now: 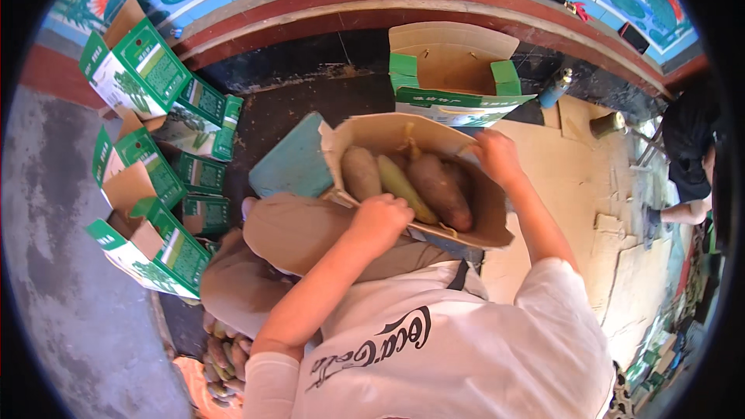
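An open cardboard box (423,126) is tilted in front of me, by my lap. Inside lie several large, long root vegetables: one is green (403,190), and the others, such as a reddish-brown one (440,186) with a stalk stub, are brownish. My left hand (384,221) is closed over the box's near rim, its fingers curled beside the green vegetable. At the far right rim, my right hand (495,155) is closed on the box edge. The undersides of both hands and the box's lower part are hidden.
Several green-and-white cartons (155,186) stand open at the left. Another open carton (466,77) is beyond my box, near a bottle (556,88). A teal board (291,159) lies beside the box; flattened cardboard (559,194) covers floor at right. More vegetables (225,361) lie lower left; a person (687,155) is at right.
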The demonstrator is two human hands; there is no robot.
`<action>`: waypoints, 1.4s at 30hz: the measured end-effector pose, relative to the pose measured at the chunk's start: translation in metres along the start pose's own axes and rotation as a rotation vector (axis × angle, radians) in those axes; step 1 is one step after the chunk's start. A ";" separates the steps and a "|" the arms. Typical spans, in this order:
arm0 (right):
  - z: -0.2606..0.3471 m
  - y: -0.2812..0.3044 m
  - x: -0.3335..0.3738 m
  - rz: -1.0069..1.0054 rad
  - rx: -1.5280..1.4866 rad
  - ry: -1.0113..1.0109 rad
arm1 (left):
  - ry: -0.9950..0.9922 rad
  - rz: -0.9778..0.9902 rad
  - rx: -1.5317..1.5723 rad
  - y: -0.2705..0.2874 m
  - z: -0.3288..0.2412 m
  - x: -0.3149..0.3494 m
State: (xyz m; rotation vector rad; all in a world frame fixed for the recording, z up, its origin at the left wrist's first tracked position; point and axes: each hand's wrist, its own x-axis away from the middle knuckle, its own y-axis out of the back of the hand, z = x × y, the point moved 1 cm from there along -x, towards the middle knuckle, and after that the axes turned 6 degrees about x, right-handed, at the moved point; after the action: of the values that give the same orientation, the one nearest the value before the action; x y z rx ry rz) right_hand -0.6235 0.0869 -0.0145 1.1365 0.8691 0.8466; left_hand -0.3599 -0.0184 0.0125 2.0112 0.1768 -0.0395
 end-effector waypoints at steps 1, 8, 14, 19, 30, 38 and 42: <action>-0.016 0.009 0.016 0.032 0.033 -0.047 | 0.014 -0.022 0.012 -0.012 -0.010 -0.012; -0.137 0.076 0.161 -0.005 0.307 -0.336 | -0.387 0.131 0.137 -0.092 -0.075 -0.067; -0.239 0.030 0.288 0.292 0.639 -0.816 | -0.298 0.026 0.252 -0.055 -0.051 -0.088; -0.284 -0.007 0.285 0.200 0.482 -0.691 | -0.047 -0.342 0.287 -0.007 -0.005 -0.058; -0.086 0.013 -0.027 -0.280 -0.013 -0.042 | 0.630 -1.087 0.160 0.112 0.059 0.093; -0.069 -0.047 -0.097 0.134 0.319 -0.144 | 0.738 -1.496 0.110 0.128 0.081 0.193; -0.048 -0.042 -0.103 0.197 0.357 0.062 | 0.776 -1.560 0.010 0.138 0.078 0.204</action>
State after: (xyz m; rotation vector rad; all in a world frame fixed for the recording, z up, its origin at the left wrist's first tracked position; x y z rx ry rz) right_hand -0.7047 0.0048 -0.0496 1.5332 0.9969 0.9130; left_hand -0.1344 -0.1252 0.0799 1.3261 2.1389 -0.2335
